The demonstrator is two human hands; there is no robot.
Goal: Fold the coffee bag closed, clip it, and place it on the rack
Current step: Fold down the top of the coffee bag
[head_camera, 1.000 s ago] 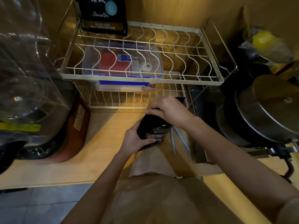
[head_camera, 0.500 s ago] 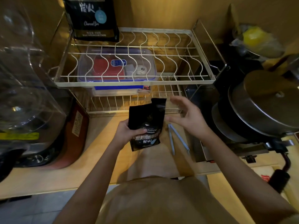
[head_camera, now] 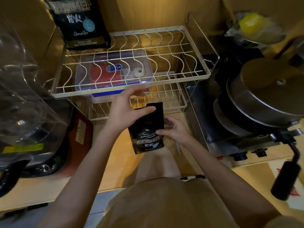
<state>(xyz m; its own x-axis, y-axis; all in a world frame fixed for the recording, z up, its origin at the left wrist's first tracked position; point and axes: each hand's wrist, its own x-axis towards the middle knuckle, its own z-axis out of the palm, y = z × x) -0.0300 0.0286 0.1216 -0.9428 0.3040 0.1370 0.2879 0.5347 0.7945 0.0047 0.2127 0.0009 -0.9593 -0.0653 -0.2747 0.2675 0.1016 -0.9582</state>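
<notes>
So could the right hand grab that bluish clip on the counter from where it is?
Probably yes. The clip lies on the counter just below the right hand, nothing covering it. But that hand is gripping the coffee bag, so it would have to let go first.

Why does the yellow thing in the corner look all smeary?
Head view: the yellow object sits at the wide-angle frame's edge, smeared and dim; the small coffee bag in the middle is sharp, its print readable; warm yellowish light tints everything.
</notes>
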